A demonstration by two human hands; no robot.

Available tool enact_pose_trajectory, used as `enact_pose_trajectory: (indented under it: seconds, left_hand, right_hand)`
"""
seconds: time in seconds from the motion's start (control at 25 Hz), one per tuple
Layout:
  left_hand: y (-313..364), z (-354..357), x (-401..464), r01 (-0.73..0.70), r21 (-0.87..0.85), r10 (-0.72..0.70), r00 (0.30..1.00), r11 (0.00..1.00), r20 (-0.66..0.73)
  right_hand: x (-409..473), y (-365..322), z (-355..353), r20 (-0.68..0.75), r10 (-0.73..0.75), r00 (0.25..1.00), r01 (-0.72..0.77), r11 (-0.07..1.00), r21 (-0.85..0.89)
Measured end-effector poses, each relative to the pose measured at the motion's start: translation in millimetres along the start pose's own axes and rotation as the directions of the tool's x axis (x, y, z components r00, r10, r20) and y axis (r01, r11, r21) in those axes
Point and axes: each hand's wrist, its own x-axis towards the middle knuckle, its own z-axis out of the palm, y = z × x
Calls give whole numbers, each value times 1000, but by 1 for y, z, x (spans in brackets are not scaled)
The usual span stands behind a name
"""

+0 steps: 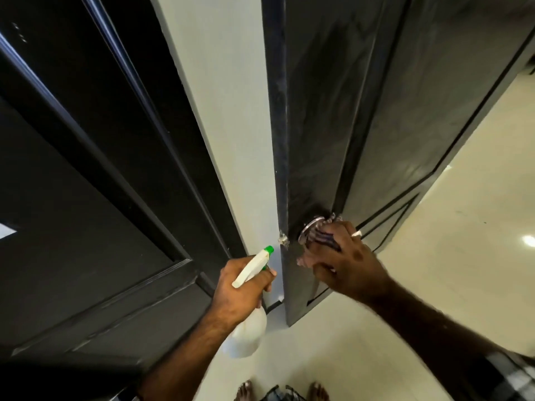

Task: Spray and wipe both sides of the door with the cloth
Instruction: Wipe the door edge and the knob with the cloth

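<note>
A dark door (362,111) stands open with its edge toward me, and streaks show on its face. My right hand (344,261) grips a striped cloth (322,237) against the round metal knob (311,227) on the door's right face. My left hand (240,290) holds a white spray bottle (249,328) by its neck. Its green nozzle (269,250) points toward the door's edge near the latch (283,241). The door's other face is hidden.
A second dark panelled door or cupboard (86,198) fills the left side. A pale wall strip (231,111) runs between the two. Glossy cream floor tiles (477,227) spread to the right and below. My bare feet (318,392) are at the bottom edge.
</note>
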Motion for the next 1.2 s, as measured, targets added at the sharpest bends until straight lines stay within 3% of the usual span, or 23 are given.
enact_pose_trajectory:
  seconds: [0.08,0.12,0.16,0.24,0.28,0.32,0.4,0.44,0.52,0.56,0.6,0.68,0.72,0.8,0.84,0.88,0.92,0.96,1.0,1.08,1.12,1.16,1.2]
  left_hand:
    - [1,-6,4,-27,19,26,999,999,35]
    - [1,-10,8,-37,24,36,998,999,57]
    - [0,-13,12,-51,29,48,996,998,72]
    - [-2,-16,17,-55,37,52,995,998,89]
    - [-1,-16,16,-39,40,34,994,998,107]
    - [0,-15,15,-34,53,27,991,998,134]
    - [2,-11,14,-73,134,45,978,988,203]
    - [4,-9,12,-84,183,44,975,979,217]
    - [5,-4,10,-83,222,38,979,972,200]
    - [5,-2,11,-70,218,30,983,974,181]
    - [7,-1,12,-40,187,10,987,982,159]
    - [10,0,15,15,93,-28,989,996,146]
    - [11,0,17,16,82,-29,988,996,152]
    - [13,4,14,-34,159,8,987,987,161]
    - [14,7,12,-73,217,37,985,973,166]
    - [13,9,10,-112,265,68,983,958,170]
    - [13,12,9,-125,280,79,982,952,170]
    - [12,14,8,-122,277,82,985,953,154]
    - [12,14,8,-105,257,71,988,961,137]
    - [11,11,10,-65,208,38,990,976,134]
    - [9,9,10,-62,195,34,989,979,144]
    - [7,8,11,-66,193,35,987,979,157]
    - [4,8,12,-72,199,38,985,977,167]
  right_hand:
    - [10,-13,-1,-19,371,929,-352,895,276]
    - [19,-26,3,11,594,804,-527,704,476]
    - [29,-36,3,132,760,637,-605,387,695]
    - [35,-45,-2,537,738,408,-470,-335,817]
    - [30,-48,-10,679,630,377,-327,-595,734]
    - [23,-48,-15,746,552,371,-219,-729,648]
    - [20,-52,-22,744,555,373,-253,-711,657]
    - [22,-56,-21,670,644,368,-388,-549,740]
    - [23,-60,-11,344,801,491,-687,113,718]
    - [20,-59,-3,161,745,648,-704,504,500]
    - [14,-53,7,49,582,812,-578,789,210]
    - [5,-29,10,75,182,980,-174,979,-105]
    - [4,-15,6,102,78,992,-70,994,-81]
    - [10,-2,-8,83,209,974,-225,927,300]
    - [19,-6,-14,123,425,897,-406,680,610]
    - [27,-13,-14,292,613,734,-523,237,819]
    - [32,-21,-12,502,657,563,-528,-181,830]
    - [31,-29,-9,655,602,457,-468,-463,753]
    - [27,-35,-6,726,553,408,-411,-599,687]
    - [21,-41,-8,759,547,354,-326,-688,648]
    - [19,-40,-11,727,599,335,-346,-639,686]
    - [20,-38,-12,634,691,347,-448,-472,759]
    - [21,-36,-12,488,765,419,-587,-182,789]
